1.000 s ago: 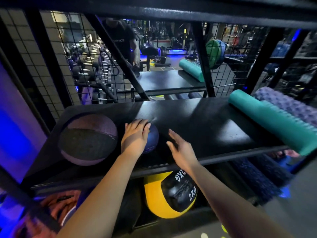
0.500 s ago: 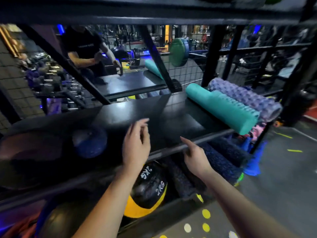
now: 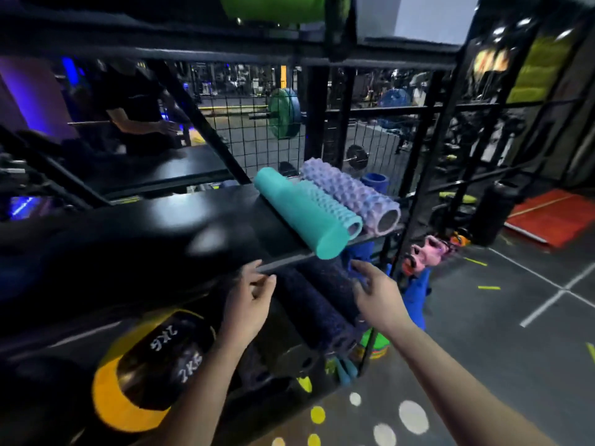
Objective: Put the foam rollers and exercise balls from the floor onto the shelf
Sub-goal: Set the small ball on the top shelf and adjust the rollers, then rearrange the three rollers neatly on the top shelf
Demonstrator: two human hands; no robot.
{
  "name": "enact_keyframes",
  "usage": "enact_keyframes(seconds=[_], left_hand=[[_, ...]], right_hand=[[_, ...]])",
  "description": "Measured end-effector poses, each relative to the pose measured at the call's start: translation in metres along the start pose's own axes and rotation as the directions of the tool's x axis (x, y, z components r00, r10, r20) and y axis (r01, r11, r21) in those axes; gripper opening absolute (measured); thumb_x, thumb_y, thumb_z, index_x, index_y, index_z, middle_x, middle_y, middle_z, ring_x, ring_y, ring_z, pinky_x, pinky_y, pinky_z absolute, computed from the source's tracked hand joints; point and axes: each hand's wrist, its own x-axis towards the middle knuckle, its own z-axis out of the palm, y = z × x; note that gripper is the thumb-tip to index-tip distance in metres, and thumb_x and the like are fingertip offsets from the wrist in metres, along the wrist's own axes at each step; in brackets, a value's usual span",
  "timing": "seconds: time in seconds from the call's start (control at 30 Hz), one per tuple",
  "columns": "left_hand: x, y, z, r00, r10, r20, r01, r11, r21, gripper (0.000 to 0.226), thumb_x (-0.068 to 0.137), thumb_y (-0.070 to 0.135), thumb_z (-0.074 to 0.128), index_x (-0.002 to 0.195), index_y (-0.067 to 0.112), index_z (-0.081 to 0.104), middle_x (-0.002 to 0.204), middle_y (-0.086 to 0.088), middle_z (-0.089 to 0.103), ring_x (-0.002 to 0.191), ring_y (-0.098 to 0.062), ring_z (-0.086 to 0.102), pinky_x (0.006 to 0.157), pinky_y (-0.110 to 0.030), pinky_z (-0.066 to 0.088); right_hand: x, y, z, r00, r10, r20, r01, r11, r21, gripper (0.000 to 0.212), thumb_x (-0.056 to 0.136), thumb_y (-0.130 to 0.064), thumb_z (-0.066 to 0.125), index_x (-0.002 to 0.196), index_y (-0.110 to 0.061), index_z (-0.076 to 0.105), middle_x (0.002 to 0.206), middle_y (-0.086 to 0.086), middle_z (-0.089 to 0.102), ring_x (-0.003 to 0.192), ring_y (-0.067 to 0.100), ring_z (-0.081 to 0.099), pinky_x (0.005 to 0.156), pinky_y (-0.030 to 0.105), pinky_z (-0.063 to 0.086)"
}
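A black shelf (image 3: pixel 167 226) crosses the view. On its right end lie a smooth teal foam roller (image 3: pixel 299 214), a bumpy teal one beside it and a bumpy lilac roller (image 3: pixel 351 194). Below the shelf lie dark speckled foam rollers (image 3: pixel 318 304) and a yellow-and-black 2 kg ball (image 3: pixel 145 368). My left hand (image 3: pixel 249 300) hovers in front of the shelf's front edge, fingers loosely curled, holding nothing. My right hand (image 3: pixel 376 294) is spread open beside the dark rollers, holding nothing.
Black uprights and wire mesh (image 3: pixel 257 123) back the rack. A green roll (image 3: pixel 273 8) lies on the top level. Pink kettlebells (image 3: pixel 425 249) and blue items stand on the grey floor at the right. Another person (image 3: pixel 135 114) stands behind the rack.
The view has swung right, away from the balls at the shelf's left. Both hands came off the shelf top and dropped in front of its edge; the blue ball left my hand.
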Motion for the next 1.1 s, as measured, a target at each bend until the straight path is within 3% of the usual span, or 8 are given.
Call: enact_keyframes(seconds=[0.2, 0.33, 0.47, 0.57, 0.73, 0.87, 0.97, 1.1], left_hand=[[0.015, 0.018, 0.039, 0.999, -0.014, -0.034, 0.018, 0.993, 0.120, 0.052, 0.088, 0.033, 0.078, 0.134, 0.027, 0.053, 0.117, -0.001, 0.062, 0.085, 0.003, 0.066, 0.082, -0.024, 0.055], [0.062, 0.025, 0.071, 0.998, 0.049, 0.038, -0.054, 0.987, 0.152, 0.083, 0.080, 0.049, 0.081, 0.150, 0.026, 0.044, 0.138, 0.006, 0.048, 0.114, -0.006, 0.059, 0.098, -0.037, 0.055], [0.125, 0.032, 0.121, 0.990, 0.087, 0.108, -0.112, 0.961, 0.253, 0.113, 0.067, 0.072, 0.073, 0.158, 0.019, 0.033, 0.155, -0.007, 0.038, 0.145, -0.020, 0.036, 0.120, -0.040, 0.034], [0.166, 0.049, 0.158, 0.979, -0.047, 0.196, -0.042, 0.905, 0.424, 0.137, 0.058, 0.080, 0.078, 0.164, 0.022, 0.014, 0.166, -0.014, 0.019, 0.155, -0.029, 0.016, 0.127, -0.044, 0.017], [0.222, 0.049, 0.187, 0.941, -0.281, 0.186, 0.126, 0.805, 0.579, 0.144, 0.061, 0.087, 0.070, 0.163, 0.023, -0.009, 0.171, -0.014, -0.007, 0.157, -0.037, 0.002, 0.126, -0.050, 0.015], [0.239, 0.043, 0.195, 0.908, -0.381, 0.173, 0.198, 0.756, 0.624, 0.136, 0.074, 0.071, 0.075, 0.161, 0.023, -0.018, 0.168, -0.006, -0.026, 0.157, -0.039, -0.001, 0.125, -0.051, 0.015], [0.244, 0.040, 0.198, 0.911, -0.389, 0.135, 0.229, 0.752, 0.619, 0.129, 0.076, 0.062, 0.078, 0.162, 0.030, -0.012, 0.170, -0.001, -0.021, 0.154, -0.042, 0.009, 0.120, -0.045, 0.022], [0.247, 0.046, 0.208, 0.909, -0.408, 0.084, 0.274, 0.738, 0.617, 0.122, 0.076, 0.054, 0.080, 0.162, 0.038, -0.006, 0.170, 0.006, -0.019, 0.153, -0.039, 0.014, 0.111, -0.036, 0.034]], right_hand=[[0.060, 0.020, -0.019, 0.998, -0.067, 0.007, 0.067, 0.997, 0.027, 0.042, 0.092, -0.002, 0.060, 0.134, -0.004, 0.060, 0.128, 0.011, 0.065, 0.118, 0.021, 0.061, 0.085, -0.008, 0.024], [0.115, 0.037, -0.013, 0.988, -0.152, -0.003, 0.151, 0.987, -0.051, 0.046, 0.093, -0.011, 0.062, 0.138, -0.009, 0.054, 0.136, 0.009, 0.056, 0.130, 0.028, 0.050, 0.105, 0.020, 0.036], [0.167, 0.068, -0.018, 0.992, -0.125, -0.035, 0.118, 0.980, -0.162, 0.061, 0.092, -0.029, 0.059, 0.147, -0.009, 0.044, 0.151, 0.017, 0.040, 0.145, 0.037, 0.031, 0.119, 0.045, 0.029], [0.206, 0.092, -0.037, 0.997, -0.042, -0.071, 0.023, 0.970, -0.243, 0.074, 0.093, -0.043, 0.058, 0.152, -0.007, 0.033, 0.156, 0.025, 0.029, 0.148, 0.044, 0.022, 0.118, 0.053, 0.023], [0.270, 0.126, -0.058, 0.996, 0.057, 0.069, -0.034, 0.953, -0.300, 0.110, 0.080, -0.079, 0.056, 0.160, -0.018, 0.012, 0.167, 0.016, 0.010, 0.153, 0.038, 0.007, 0.121, 0.051, 0.017], [0.311, 0.135, -0.053, 0.963, 0.099, 0.251, 0.004, 0.926, -0.378, 0.135, 0.057, -0.096, 0.056, 0.158, -0.018, 0.014, 0.160, 0.016, 0.026, 0.146, 0.039, 0.026, 0.117, 0.049, 0.028], [0.328, 0.146, -0.050, 0.947, 0.071, 0.315, 0.047, 0.934, -0.353, 0.133, 0.047, -0.091, 0.071, 0.151, -0.020, 0.027, 0.137, 0.011, 0.050, 0.122, 0.036, 0.051, 0.099, 0.044, 0.047], [0.339, 0.170, -0.058, 0.939, 0.079, 0.334, -0.016, 0.982, -0.186, 0.126, 0.047, -0.085, 0.075, 0.148, -0.024, 0.032, 0.133, 0.006, 0.052, 0.115, 0.031, 0.058, 0.089, 0.039, 0.051]])
